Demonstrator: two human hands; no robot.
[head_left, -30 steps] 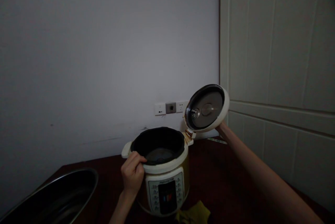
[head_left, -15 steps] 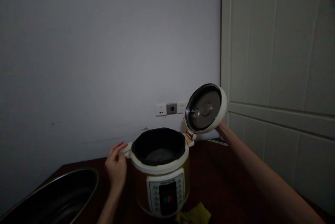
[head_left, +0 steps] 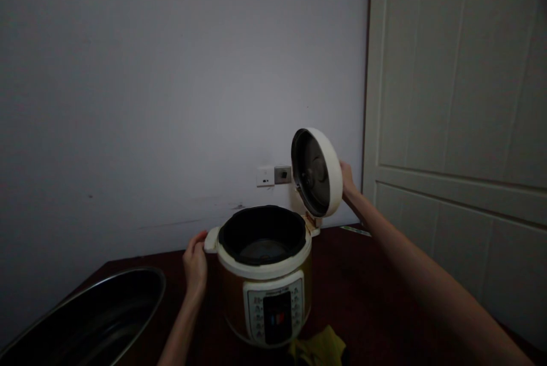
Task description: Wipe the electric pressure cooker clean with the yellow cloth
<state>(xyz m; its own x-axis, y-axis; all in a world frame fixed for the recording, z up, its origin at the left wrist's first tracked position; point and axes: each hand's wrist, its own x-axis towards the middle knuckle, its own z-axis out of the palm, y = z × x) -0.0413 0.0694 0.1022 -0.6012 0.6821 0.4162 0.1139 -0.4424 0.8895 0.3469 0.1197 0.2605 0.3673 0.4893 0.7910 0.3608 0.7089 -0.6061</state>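
A gold and white electric pressure cooker (head_left: 267,292) stands on a dark red table (head_left: 363,292) with its dark inner pot showing. Its hinged white lid (head_left: 318,171) is raised, tilted almost on edge to the right of the pot. My right hand (head_left: 347,179) presses against the lid's outer side; most of its fingers are hidden behind the lid. My left hand (head_left: 195,262) is closed round the cooker's left side handle (head_left: 211,239).
A large dark metal basin (head_left: 92,320) lies at the lower left. A yellow-green cloth (head_left: 318,349) sits in front of the cooker. Wall sockets (head_left: 273,175) are behind it, and a white panelled door (head_left: 461,126) fills the right.
My left hand left the pot's front rim and took hold of the left handle. My right hand swung the lid from lying back towards upright.
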